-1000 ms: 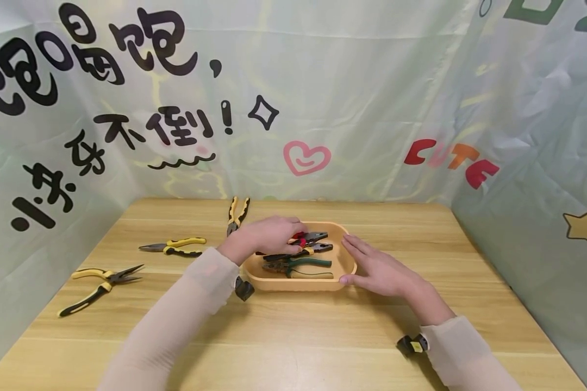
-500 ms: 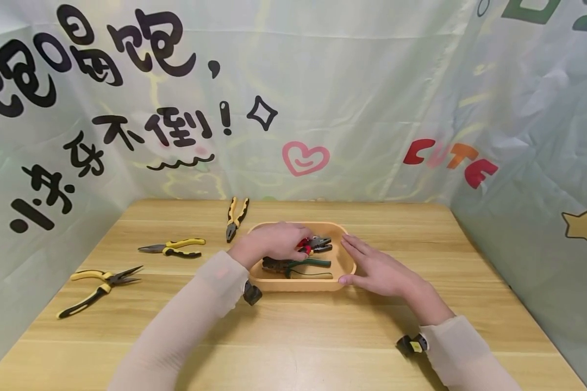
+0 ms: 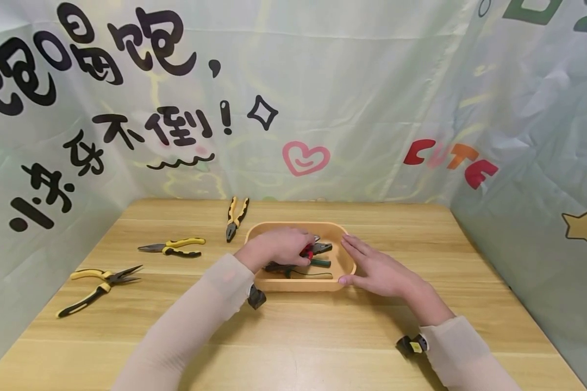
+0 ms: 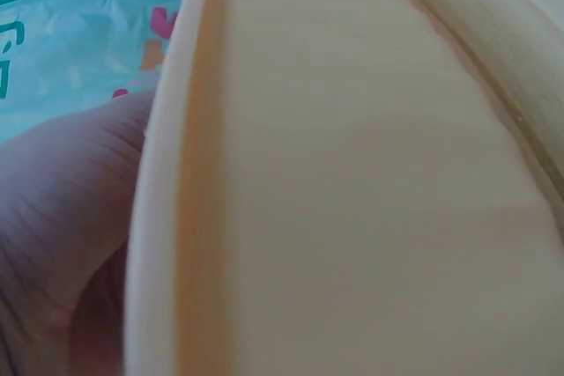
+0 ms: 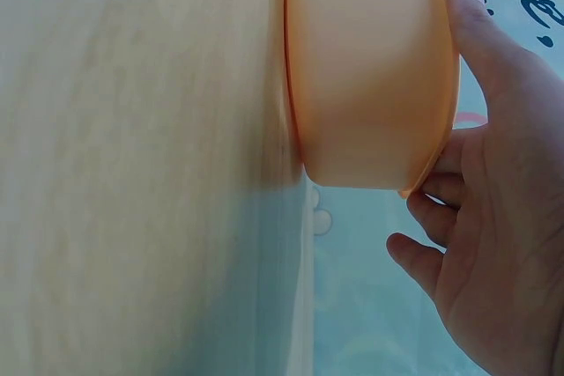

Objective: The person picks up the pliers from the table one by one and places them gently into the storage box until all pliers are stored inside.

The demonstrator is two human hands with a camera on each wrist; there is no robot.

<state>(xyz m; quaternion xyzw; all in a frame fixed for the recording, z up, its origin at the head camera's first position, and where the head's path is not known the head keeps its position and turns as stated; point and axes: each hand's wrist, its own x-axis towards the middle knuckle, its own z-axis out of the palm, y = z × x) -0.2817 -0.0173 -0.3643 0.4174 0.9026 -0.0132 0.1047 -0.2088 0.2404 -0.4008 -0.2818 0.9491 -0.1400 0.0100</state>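
My left hand (image 3: 286, 245) reaches down into an orange plastic box (image 3: 300, 284) and grips red-handled pliers (image 3: 310, 254), whose grips are mostly hidden under the fingers. Beside them lie pliers with grey jaws (image 3: 323, 247) and green-handled pliers (image 3: 320, 263), partly covered by this hand. In the left wrist view the box wall (image 4: 352, 173) fills most of the picture, and part of the hand (image 4: 62, 182) shows past the rim. My right hand (image 3: 383, 270) holds the box's right end, thumb at the near corner and fingers along the rim; the right wrist view shows fingers (image 5: 441, 217) bent at the edge.
On the wooden table (image 3: 293, 336), left of the box, lie yellow-and-black long-nose pliers (image 3: 108, 279), a second long-nose pair (image 3: 171, 248) and combination pliers (image 3: 233, 221) near the back. A printed cloth (image 3: 352, 98) hangs behind and at both sides.
My left hand has moved right and slightly toward me inside the box, the red-handled pliers shifting with it. It now covers more of the green-handled pliers. My right hand stays at the rim.
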